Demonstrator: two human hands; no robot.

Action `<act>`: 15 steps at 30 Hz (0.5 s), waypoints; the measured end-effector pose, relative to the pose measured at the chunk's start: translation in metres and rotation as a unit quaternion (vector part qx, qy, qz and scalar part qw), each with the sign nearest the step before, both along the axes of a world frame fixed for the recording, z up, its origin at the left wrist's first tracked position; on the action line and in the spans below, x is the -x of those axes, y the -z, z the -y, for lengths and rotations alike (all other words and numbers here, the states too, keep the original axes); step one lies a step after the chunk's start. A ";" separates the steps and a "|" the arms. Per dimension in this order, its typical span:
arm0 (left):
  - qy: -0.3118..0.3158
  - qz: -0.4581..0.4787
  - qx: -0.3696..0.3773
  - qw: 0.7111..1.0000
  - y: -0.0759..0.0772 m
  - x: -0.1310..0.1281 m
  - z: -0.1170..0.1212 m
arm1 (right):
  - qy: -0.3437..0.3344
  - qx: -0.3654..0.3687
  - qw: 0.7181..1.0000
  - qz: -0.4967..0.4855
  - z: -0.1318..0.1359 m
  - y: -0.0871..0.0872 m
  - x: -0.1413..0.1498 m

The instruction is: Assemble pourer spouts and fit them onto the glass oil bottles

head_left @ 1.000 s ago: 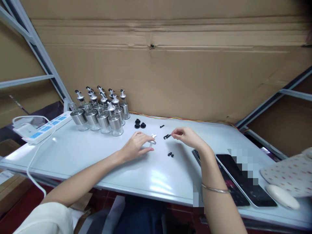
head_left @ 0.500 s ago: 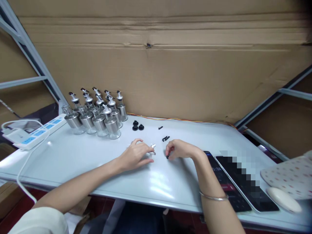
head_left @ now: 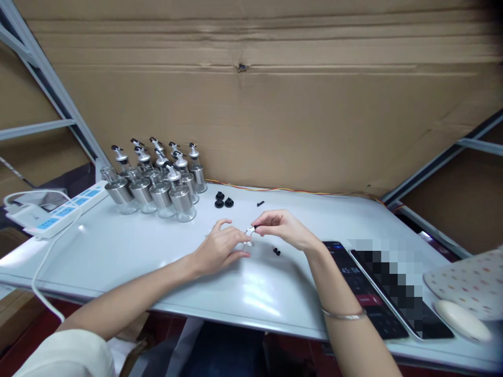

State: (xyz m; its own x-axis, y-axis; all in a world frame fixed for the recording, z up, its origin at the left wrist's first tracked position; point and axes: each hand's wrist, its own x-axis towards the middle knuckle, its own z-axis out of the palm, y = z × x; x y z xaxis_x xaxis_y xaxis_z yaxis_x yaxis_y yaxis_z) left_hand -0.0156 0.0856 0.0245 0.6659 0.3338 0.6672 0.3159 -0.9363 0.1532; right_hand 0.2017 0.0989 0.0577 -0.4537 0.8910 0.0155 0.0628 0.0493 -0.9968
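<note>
My left hand (head_left: pixel 223 248) grips a silvery-white pourer spout (head_left: pixel 248 242) between thumb and forefinger, just above the table. With fingertips pinched, my right hand (head_left: pixel 283 229) holds a small black piece (head_left: pixel 256 226) against the top of the spout. Most of that piece is covered by my fingers. Beside my right hand lie a few tiny black plugs (head_left: pixel 277 252). Farther back is a single black lever (head_left: pixel 260 203). Three black stoppers (head_left: pixel 219 203) sit grouped behind my left hand.
Several glass bottles (head_left: pixel 182 201) with steel bands stand at the back left, many topped with pourers. A white power strip (head_left: pixel 65 209) is left of them. At right lie two phones (head_left: pixel 365 293), a white oval object (head_left: pixel 462 319) and a spotted cloth-like item (head_left: pixel 467 283).
My right hand went from the black levers down to the small plugs, then up and left to the spout with a black piece. The left hand stayed on the spout.
</note>
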 end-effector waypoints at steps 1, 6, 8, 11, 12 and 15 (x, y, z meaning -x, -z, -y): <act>0.001 0.000 0.000 1.000 -0.001 0.000 0.000 | -0.002 -0.002 1.000 -0.001 0.000 0.000 -0.001; 0.013 -0.002 0.001 1.000 -0.001 0.000 0.002 | -0.015 0.011 1.000 -0.012 0.001 0.000 -0.004; 0.016 -0.003 -0.003 1.000 0.000 0.000 0.002 | -0.015 0.020 1.000 -0.010 0.001 0.000 -0.005; 0.017 -0.005 -0.005 1.000 0.002 0.000 0.001 | -0.016 0.032 0.999 -0.006 0.002 -0.001 -0.005; 0.016 -0.005 -0.006 1.000 0.003 0.000 0.001 | -0.017 0.035 0.999 -0.008 0.002 -0.001 -0.004; 0.013 -0.007 -0.011 1.000 0.004 0.001 -0.001 | -0.015 0.040 0.999 -0.028 0.003 0.000 -0.001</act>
